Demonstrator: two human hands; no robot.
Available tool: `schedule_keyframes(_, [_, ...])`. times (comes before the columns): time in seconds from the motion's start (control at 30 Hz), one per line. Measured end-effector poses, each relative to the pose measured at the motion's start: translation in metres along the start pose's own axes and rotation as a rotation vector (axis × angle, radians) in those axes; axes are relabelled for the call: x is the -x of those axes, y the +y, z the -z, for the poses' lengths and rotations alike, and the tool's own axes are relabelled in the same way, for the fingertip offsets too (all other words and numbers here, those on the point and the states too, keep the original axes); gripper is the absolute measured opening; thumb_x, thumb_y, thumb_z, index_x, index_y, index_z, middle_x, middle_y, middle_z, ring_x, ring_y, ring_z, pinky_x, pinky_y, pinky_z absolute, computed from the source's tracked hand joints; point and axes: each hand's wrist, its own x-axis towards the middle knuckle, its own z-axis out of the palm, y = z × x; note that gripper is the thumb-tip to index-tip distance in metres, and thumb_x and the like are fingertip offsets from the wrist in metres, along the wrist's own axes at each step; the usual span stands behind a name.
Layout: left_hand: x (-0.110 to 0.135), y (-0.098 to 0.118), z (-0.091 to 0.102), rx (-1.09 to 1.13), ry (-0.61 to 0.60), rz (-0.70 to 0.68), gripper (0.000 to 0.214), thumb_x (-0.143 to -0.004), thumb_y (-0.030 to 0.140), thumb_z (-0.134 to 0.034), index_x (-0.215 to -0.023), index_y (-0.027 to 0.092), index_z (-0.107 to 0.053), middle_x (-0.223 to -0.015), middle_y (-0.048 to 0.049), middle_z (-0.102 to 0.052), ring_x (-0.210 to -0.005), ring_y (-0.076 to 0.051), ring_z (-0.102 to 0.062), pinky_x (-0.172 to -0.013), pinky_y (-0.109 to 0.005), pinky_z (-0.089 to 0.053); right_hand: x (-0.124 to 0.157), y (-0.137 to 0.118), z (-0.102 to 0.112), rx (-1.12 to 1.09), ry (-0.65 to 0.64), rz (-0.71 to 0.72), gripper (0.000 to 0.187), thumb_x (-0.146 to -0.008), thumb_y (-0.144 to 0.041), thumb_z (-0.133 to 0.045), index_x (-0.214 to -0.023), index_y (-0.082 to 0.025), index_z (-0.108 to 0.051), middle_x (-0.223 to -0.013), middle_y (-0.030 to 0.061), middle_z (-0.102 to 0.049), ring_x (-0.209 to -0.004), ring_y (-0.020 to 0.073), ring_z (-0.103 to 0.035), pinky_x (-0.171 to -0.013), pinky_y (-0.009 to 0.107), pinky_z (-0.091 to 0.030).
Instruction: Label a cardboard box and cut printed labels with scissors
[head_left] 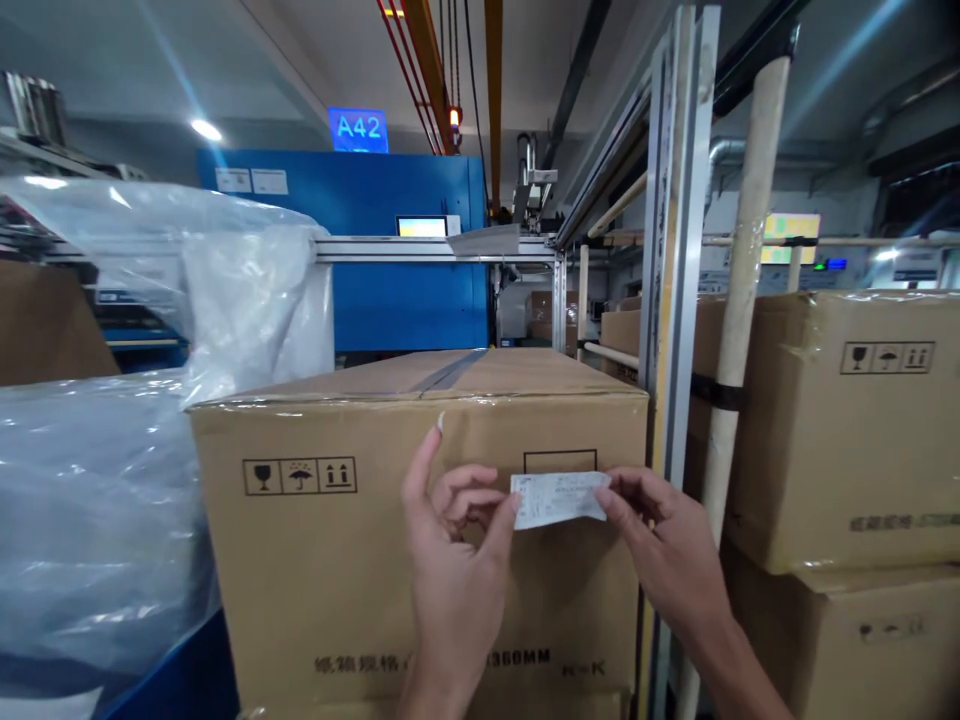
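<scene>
A left hand (454, 545) and a right hand (664, 545) each pinched one end of a small white label (559, 498) against the front of a taped carton (322, 560), below its top edge, where uneven pressure risked a crooked, creased fit.

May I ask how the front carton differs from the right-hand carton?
Front carton: handling symbols at left of its face; right carton: at upper right. A label is held before the front carton by left hand and right hand; the right carton sits untouched on a lower carton. Both are brown cardboard.
</scene>
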Motion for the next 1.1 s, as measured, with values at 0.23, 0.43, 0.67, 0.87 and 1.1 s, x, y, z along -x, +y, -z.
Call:
schedule_keyframes(0.23, [-0.005,-0.005,-0.018,-0.067,0.054,-0.041,0.081,-0.076,0.010,-0.070,-0.140,0.040,-0.030,-0.091,0.0032,-0.056,-0.068,-0.008,-0.063,-0.060,-0.017,-0.053,-0.008,-0.001,0.003,0.045,0.065,-0.009,0.039,-0.081,-0.043,-0.065,-0.114,-0.024,-0.056,-0.077,-0.0022,-0.066,-0.074,0.0144,-0.061,-0.069,0.025,-0.048])
schedule_keyframes(0.43, [-0.007,-0.010,-0.022,-0.082,0.079,-0.043,0.086,-0.074,0.010,-0.071,-0.142,0.039,-0.025,-0.092,0.0030,-0.055,-0.067,-0.008,-0.062,-0.059,-0.017,-0.052,-0.010,-0.004,-0.002,0.091,0.091,-0.027,0.029,-0.083,-0.050,-0.060,-0.087,-0.022,-0.067,-0.082,0.0010,-0.070,-0.075,0.0151,-0.063,-0.068,0.025,-0.048])
schedule_keyframes(0.67, [-0.009,-0.011,-0.024,-0.120,0.089,-0.083,0.085,-0.074,0.012,-0.071,-0.142,0.038,-0.026,-0.091,0.0037,-0.054,-0.064,-0.007,-0.061,-0.055,-0.016,-0.052,-0.014,-0.007,-0.006,0.142,0.174,-0.058,0.027,-0.079,-0.050,-0.064,-0.082,-0.023,-0.070,-0.077,-0.0002,-0.072,-0.070,0.0154,-0.065,-0.065,0.026,-0.049])
schedule_keyframes(0.87, [-0.012,-0.008,-0.024,-0.147,0.065,-0.079,0.084,-0.076,0.010,-0.068,-0.143,0.037,-0.025,-0.091,0.0034,-0.054,-0.062,-0.007,-0.061,-0.054,-0.017,-0.052,-0.015,-0.009,-0.004,0.117,0.152,-0.114,0.028,-0.076,-0.050,-0.066,-0.080,-0.023,-0.072,-0.078,0.0008,-0.072,-0.073,0.0173,-0.066,-0.067,0.027,-0.051])
schedule_keyframes(1.1, [-0.011,-0.006,-0.023,-0.168,0.063,-0.059,0.085,-0.075,0.010,-0.069,-0.143,0.039,-0.026,-0.090,0.0041,-0.053,-0.062,-0.006,-0.061,-0.053,-0.016,-0.052,-0.015,-0.007,-0.005,0.093,0.165,-0.124,0.027,-0.074,-0.050,-0.069,-0.078,-0.023,-0.072,-0.077,0.0006,-0.073,-0.072,0.0170,-0.066,-0.064,0.026,-0.051])
